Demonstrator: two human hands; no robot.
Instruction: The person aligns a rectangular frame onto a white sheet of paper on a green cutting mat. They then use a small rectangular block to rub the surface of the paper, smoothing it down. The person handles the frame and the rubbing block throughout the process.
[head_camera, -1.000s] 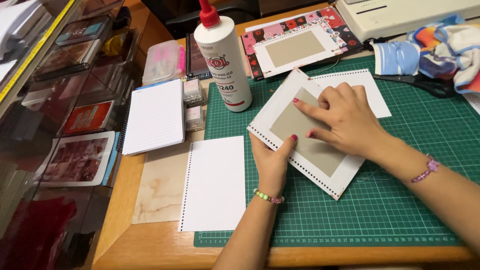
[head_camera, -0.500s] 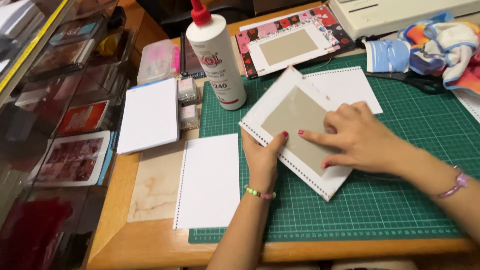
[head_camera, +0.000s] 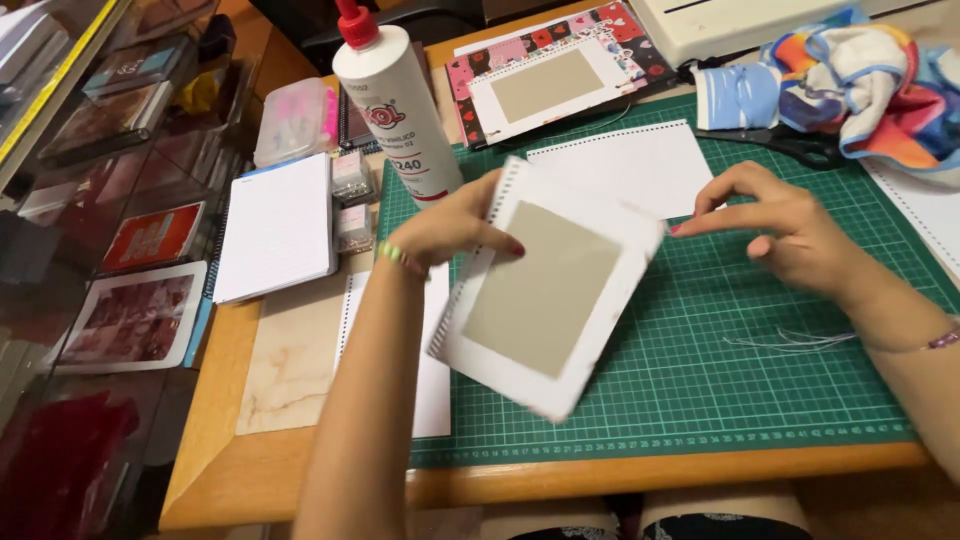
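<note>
We lift punched white cover (head_camera: 545, 290) off green mat (head_camera: 700, 370), left hand (head_camera: 450, 225) pinching perforated edge, tilted for inspection; right hand (head_camera: 790, 225) loose, empty, near corner.

Single head-worn view only. It looks steeply down and forward, at close range, over the counter (head_camera: 300, 470) and green cutting mat (head_camera: 700, 380).
</note>
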